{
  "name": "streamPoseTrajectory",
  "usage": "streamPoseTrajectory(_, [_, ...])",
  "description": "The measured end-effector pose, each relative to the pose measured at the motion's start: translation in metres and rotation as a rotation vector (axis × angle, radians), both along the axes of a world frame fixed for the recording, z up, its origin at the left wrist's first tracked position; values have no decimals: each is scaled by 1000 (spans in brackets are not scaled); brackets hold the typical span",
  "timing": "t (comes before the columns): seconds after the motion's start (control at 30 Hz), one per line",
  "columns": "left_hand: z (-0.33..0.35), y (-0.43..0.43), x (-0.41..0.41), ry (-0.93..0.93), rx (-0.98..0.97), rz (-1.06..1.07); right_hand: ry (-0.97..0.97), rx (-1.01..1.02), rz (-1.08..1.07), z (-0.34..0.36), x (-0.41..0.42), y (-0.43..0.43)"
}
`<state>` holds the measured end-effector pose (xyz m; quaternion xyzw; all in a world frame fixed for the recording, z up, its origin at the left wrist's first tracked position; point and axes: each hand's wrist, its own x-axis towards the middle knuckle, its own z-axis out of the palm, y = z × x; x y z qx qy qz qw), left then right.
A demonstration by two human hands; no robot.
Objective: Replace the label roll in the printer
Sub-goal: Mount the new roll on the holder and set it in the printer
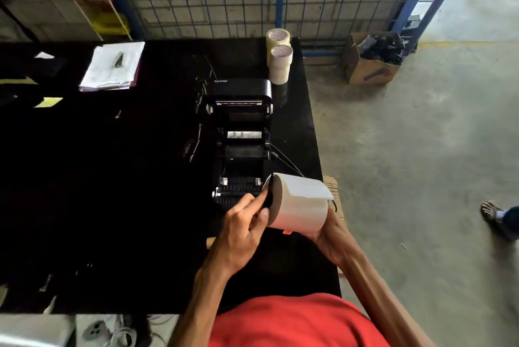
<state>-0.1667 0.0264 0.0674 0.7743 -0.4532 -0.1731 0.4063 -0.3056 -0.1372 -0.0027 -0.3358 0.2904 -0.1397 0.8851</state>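
A black label printer (241,133) stands open on the black table (112,178), its lid tipped back and its roll bay bare. Just in front of it, at the table's right side, I hold a large white label roll (303,203) on its side, with a loose flap of paper on top. My right hand (332,234) cups the roll from below and the right. My left hand (244,223) pinches a black holder piece (268,200) at the roll's left end, by the core.
Two rolls of packing tape (279,57) stand stacked behind the printer. A stack of papers (112,65) lies at the back left. A cardboard box (370,60) sits on the concrete floor to the right, and another person's sandalled foot (494,214) is at the far right.
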Motion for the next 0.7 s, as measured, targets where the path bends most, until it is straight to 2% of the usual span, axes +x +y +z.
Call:
streamPoseTrajectory(0.13, [5, -3, -9, -136, 23, -25, -32, -18, -15, 7, 0, 0])
streamPoseTrajectory(0.23, [8, -5, -13, -160, 9, -31, -73, -25, -31, 14, -1, 1])
streamPoseTrajectory(0.47, [5, -9, 0, 118, -237, 234, -86, -45, -105, 17, 3, -3])
streamPoseTrajectory(0.7, [36, -19, 26, 355, -432, 326, -75, -303, -84, 68, 30, -19])
